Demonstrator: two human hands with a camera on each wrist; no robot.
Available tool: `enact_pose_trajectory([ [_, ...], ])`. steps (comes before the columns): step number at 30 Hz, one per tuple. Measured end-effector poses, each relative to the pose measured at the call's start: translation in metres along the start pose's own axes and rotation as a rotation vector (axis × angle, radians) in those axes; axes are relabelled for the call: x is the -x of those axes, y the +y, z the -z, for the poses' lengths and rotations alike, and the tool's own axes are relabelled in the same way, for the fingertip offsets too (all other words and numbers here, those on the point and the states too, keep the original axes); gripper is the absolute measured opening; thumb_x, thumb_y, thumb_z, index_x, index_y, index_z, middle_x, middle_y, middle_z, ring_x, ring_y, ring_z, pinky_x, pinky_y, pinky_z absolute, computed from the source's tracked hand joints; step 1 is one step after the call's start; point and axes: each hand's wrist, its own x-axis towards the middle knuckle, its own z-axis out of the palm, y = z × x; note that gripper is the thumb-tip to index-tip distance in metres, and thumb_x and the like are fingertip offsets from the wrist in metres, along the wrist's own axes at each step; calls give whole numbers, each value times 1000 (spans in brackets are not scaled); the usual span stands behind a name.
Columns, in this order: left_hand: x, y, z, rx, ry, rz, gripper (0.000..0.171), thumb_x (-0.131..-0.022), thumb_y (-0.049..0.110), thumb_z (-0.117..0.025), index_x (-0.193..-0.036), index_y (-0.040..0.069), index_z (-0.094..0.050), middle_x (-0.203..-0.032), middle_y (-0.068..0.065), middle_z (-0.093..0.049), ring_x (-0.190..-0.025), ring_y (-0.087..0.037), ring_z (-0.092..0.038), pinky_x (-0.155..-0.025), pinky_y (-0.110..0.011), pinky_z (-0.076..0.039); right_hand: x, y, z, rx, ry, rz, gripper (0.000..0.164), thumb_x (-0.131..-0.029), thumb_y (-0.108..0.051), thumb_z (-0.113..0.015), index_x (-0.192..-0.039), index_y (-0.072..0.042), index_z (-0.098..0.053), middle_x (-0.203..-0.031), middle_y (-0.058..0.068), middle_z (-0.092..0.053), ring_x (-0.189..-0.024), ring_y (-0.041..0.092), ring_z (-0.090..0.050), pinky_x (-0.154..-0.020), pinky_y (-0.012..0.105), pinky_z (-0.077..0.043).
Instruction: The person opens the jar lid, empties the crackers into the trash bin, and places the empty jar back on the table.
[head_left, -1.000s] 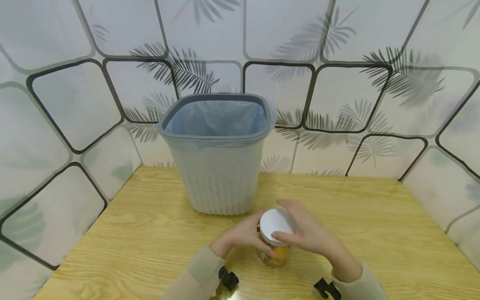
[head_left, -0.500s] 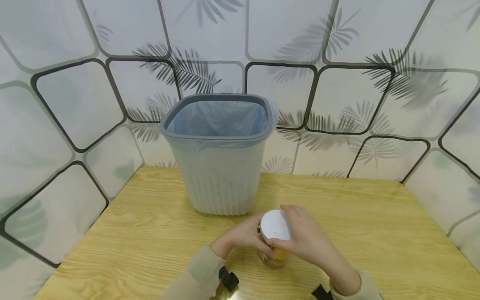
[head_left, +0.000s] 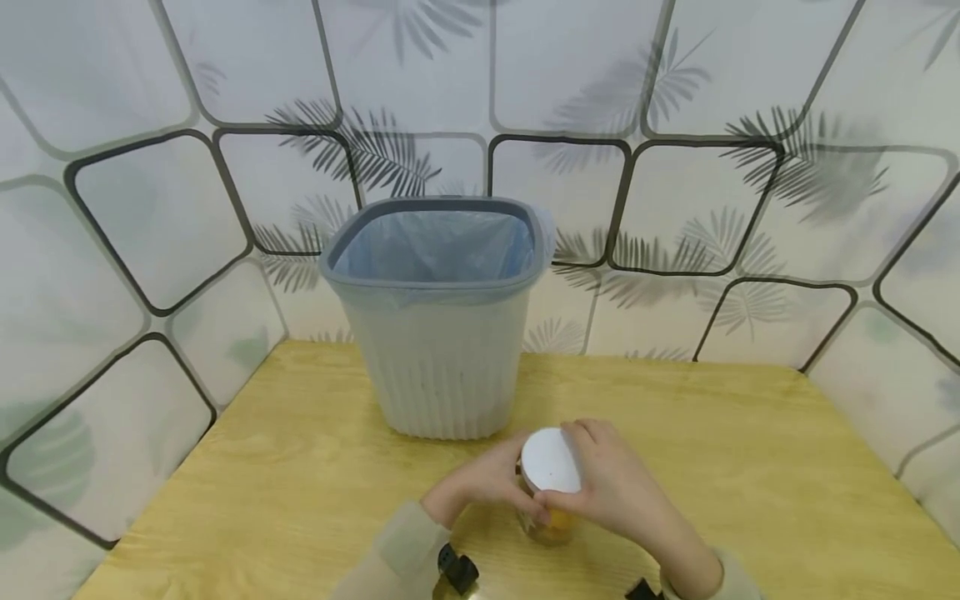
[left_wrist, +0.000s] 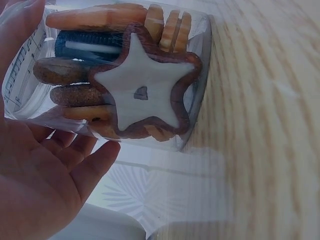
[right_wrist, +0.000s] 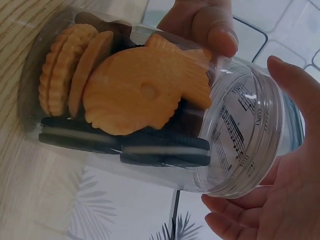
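Observation:
A clear jar (head_left: 558,527) of cookies stands on the table in front of the bin. My left hand (head_left: 487,479) grips its side from the left, thumb in front. From the right, my right hand (head_left: 615,487) grips the white-topped lid (head_left: 547,462) around its rim. In the left wrist view a star-shaped cookie (left_wrist: 145,85) with white icing shows through the wall. The right wrist view shows a fish-shaped cookie (right_wrist: 132,90) and dark sandwich cookies (right_wrist: 165,151) inside. Printed music notes are visible near the jar's mouth.
A white bin (head_left: 442,367) with a grey rim and bluish liner stands behind the jar, slightly left. Both are on a wood-grain table (head_left: 285,467). Patterned walls (head_left: 562,192) border the table at the back and sides.
My right hand's fingers have drawn in around the lid from a looser, more spread pose. The left hand and jar have stayed in place. The head view has tilted slightly upward.

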Motion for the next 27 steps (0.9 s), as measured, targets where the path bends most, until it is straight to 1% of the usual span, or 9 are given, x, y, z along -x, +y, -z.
enact_pose_trajectory([
  [4,3,-3,-2,12,-10,-20,79,-62,2,-78,-129,12,-37,-118,2,-43,-103,-10,-45,-86,-27,-38,2,-1,-2,-13,-14,1,76,-61,-56,-71,-107,3,-54,-102,16,-54,-93,29,-50,-70,39,-46],
  [7,2,-4,-2,15,-1,-40,80,-61,3,-79,-129,13,-37,-119,2,-43,-103,-10,-45,-86,-28,-39,0,-1,-2,-19,-16,12,74,-63,-53,-71,-108,3,-54,-102,17,-54,-92,29,-50,-69,39,-46],
  [11,0,-4,-1,7,-1,-45,80,-61,4,-79,-129,11,-37,-118,1,-43,-103,-10,-45,-86,-27,-39,-2,2,0,-44,-31,32,73,-63,-49,-73,-111,2,-53,-104,17,-53,-92,29,-49,-69,38,-46],
  [17,-1,-1,-1,8,11,14,82,-60,3,-80,-129,10,-36,-117,2,-43,-103,-9,-44,-86,-26,-39,-3,8,2,-106,-63,53,72,-63,-40,-76,-115,2,-51,-108,18,-51,-97,29,-48,-73,40,-46],
  [20,0,-1,-2,1,14,36,81,-61,3,-80,-129,10,-36,-117,3,-42,-103,-8,-44,-86,-25,-39,-3,11,2,-153,-89,64,73,-63,-39,-76,-117,2,-50,-111,16,-50,-99,28,-47,-74,41,-45],
  [23,1,-2,-3,8,8,38,80,-62,3,-79,-129,11,-36,-117,3,-42,-104,-8,-44,-86,-25,-38,-4,15,2,-219,-126,88,73,-65,-42,-75,-119,0,-49,-114,14,-48,-101,27,-46,-75,40,-45],
  [27,1,-4,-1,7,-13,7,79,-64,3,-78,-130,13,-35,-119,1,-39,-104,-10,-43,-86,-26,-39,-6,21,2,-317,-183,130,67,-70,-39,-72,-121,-5,-47,-119,11,-45,-104,27,-43,-73,40,-45],
])
